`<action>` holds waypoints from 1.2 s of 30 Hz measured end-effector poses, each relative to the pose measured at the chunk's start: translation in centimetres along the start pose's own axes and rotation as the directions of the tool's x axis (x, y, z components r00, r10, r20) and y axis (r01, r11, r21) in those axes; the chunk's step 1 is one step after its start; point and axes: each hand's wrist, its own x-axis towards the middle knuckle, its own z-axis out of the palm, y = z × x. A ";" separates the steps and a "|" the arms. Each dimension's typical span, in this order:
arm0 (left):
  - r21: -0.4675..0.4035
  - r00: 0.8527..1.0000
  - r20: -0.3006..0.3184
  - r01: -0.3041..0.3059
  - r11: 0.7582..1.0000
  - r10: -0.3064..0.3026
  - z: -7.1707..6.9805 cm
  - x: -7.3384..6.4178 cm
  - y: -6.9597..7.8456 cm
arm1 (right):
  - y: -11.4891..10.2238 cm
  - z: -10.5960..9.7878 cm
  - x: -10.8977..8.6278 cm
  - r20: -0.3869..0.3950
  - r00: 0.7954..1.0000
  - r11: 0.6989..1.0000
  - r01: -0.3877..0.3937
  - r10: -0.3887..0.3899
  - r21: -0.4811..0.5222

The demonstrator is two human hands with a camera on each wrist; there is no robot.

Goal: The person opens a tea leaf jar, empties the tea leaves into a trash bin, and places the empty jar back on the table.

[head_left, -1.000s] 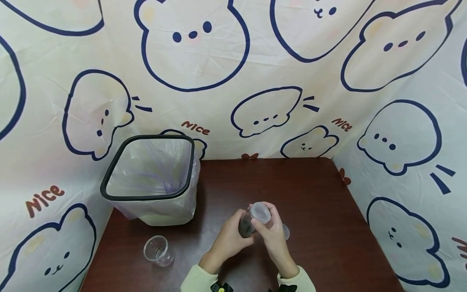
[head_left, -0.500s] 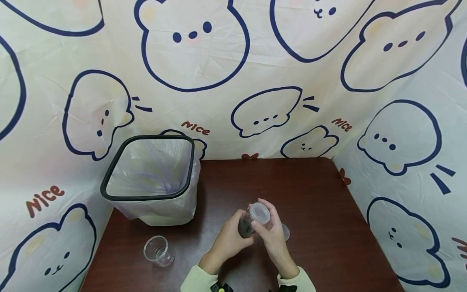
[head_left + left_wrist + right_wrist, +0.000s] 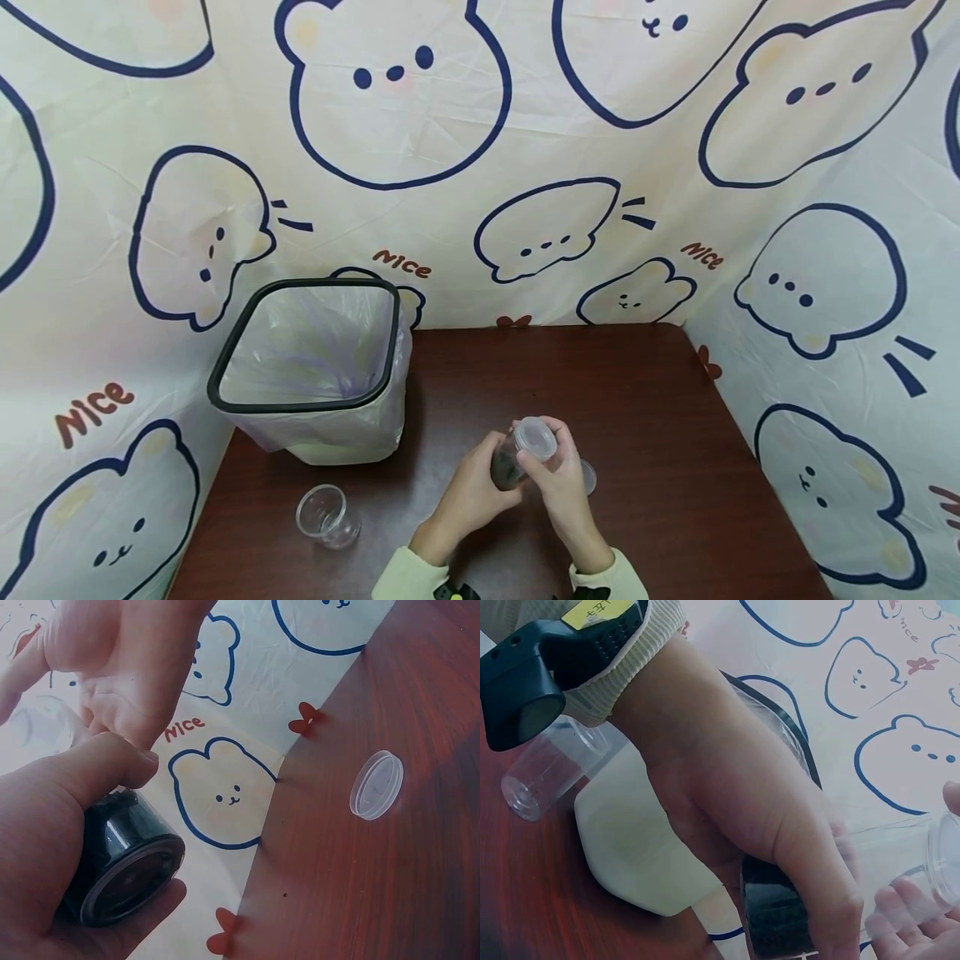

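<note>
A clear plastic jar [image 3: 507,467] with dark contents in its lower part is held tilted between both hands over the table. My left hand [image 3: 468,492] grips it round the dark lower end, its thumb laid across the side in the left wrist view. The right hand [image 3: 564,487] has its thumb and fingers on either side of the upper end, by the translucent round top [image 3: 536,437]. Seen from the right wrist, the jar's clear upper part [image 3: 889,851] reaches toward the right fingers [image 3: 911,911]. A loose clear lid [image 3: 377,785] lies on the table beyond the right hand.
An uncovered clear cup [image 3: 328,517] stands at the left of the brown table [image 3: 675,467]. Behind it is a bin [image 3: 345,450] with a black rim and a plastic bag liner. Printed cloth walls [image 3: 450,225] border the table.
Half a second ago the right index finger was lifted a little; now it is lowered against the top of the jar again. The left hand and jar stay nearly in place.
</note>
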 end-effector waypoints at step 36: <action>-0.004 1.000 -0.007 -0.008 1.000 0.008 -0.1 0.1 0.0 | 0.1 -0.1 0.1 0.025 0.999 0.999 0.048 -0.048 -0.014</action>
